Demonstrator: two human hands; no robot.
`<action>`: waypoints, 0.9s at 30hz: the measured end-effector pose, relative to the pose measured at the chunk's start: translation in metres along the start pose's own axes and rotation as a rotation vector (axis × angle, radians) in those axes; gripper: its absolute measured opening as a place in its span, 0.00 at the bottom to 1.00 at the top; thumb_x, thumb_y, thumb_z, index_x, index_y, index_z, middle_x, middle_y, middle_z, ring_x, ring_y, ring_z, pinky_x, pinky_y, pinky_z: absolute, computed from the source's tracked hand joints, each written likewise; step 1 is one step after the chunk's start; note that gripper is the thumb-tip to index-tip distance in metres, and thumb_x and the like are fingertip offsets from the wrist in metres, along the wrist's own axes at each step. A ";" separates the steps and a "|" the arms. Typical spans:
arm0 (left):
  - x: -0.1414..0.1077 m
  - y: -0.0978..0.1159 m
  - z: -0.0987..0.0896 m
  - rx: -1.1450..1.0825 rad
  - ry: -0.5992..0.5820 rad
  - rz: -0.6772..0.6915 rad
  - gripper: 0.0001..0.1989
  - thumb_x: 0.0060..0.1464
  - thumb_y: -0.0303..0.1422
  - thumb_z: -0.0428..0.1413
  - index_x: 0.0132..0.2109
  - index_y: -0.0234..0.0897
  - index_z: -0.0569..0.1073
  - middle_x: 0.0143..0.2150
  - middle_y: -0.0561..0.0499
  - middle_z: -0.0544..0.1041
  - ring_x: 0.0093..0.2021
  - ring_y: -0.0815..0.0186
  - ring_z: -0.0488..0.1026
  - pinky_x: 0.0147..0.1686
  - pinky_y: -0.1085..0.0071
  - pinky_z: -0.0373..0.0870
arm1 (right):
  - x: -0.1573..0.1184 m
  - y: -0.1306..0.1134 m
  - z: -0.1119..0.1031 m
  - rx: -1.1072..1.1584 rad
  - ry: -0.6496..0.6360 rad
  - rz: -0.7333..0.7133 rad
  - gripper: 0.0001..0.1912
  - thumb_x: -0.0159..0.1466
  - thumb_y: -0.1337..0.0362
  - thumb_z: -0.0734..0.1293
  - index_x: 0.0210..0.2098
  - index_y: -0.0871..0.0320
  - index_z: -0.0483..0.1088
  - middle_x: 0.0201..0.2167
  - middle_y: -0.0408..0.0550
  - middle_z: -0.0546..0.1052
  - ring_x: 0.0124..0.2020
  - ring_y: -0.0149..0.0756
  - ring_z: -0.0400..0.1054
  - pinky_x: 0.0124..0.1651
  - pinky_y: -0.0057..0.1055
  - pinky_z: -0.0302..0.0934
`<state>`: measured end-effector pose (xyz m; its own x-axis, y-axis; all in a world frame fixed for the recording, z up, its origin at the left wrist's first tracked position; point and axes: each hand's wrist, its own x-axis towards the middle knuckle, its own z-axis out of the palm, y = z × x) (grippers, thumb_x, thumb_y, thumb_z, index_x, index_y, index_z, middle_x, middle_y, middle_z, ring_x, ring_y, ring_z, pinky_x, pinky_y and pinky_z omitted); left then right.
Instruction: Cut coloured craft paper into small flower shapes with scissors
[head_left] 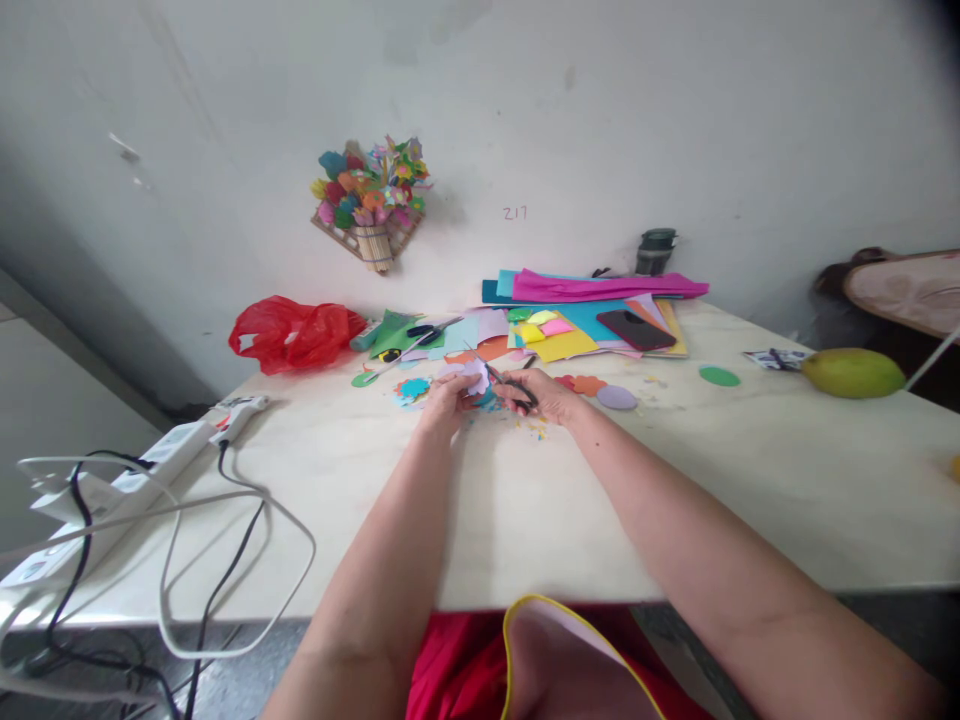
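My left hand [448,393] is closed on a lilac paper flower [474,376] with a scalloped edge. In my right hand [546,393] is a pair of scissors [523,396] with dark handles, its blades at the right edge of the lilac paper. Small coloured paper scraps [534,430] lie on the table around and below the hands. Left of my left hand sits a blue cut paper flower [413,387]. Just right of my right hand lie orange cut papers [589,385] and a lilac paper disc [617,398].
Coloured sheets [570,345], a phone [636,330] and a second pair of scissors [424,335] lie behind the hands. A red plastic bag [289,335] is back left. Power strips [161,465] and loose cables [262,490] occupy the left. A mango [853,372] rests at right.
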<state>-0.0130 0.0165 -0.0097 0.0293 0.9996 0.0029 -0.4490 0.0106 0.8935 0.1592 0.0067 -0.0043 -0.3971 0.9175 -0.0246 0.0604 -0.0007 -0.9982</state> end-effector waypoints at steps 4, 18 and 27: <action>0.001 -0.004 0.002 -0.030 -0.001 0.007 0.10 0.37 0.25 0.65 0.29 0.33 0.72 0.26 0.52 0.75 0.25 0.70 0.71 0.28 0.73 0.73 | -0.002 -0.003 0.003 0.023 0.018 -0.001 0.14 0.56 0.57 0.73 0.27 0.61 0.67 0.16 0.38 0.68 0.13 0.21 0.56 0.14 0.18 0.46; 0.002 -0.011 0.009 -0.111 0.090 -0.007 0.09 0.37 0.24 0.64 0.27 0.34 0.71 0.25 0.53 0.74 0.27 0.70 0.72 0.30 0.73 0.72 | 0.000 -0.005 0.012 0.073 0.112 0.005 0.15 0.54 0.58 0.75 0.27 0.61 0.67 0.14 0.39 0.68 0.13 0.21 0.57 0.15 0.18 0.49; 0.005 -0.010 0.005 -0.107 0.103 -0.028 0.08 0.38 0.24 0.64 0.30 0.34 0.73 0.25 0.52 0.75 0.26 0.69 0.72 0.30 0.71 0.73 | 0.005 0.000 0.013 0.025 0.125 -0.048 0.14 0.52 0.59 0.75 0.26 0.61 0.69 0.13 0.38 0.67 0.12 0.22 0.56 0.15 0.20 0.49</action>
<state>-0.0037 0.0207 -0.0161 -0.0458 0.9963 -0.0724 -0.5422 0.0361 0.8395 0.1453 0.0060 -0.0056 -0.2821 0.9589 0.0290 0.0200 0.0361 -0.9991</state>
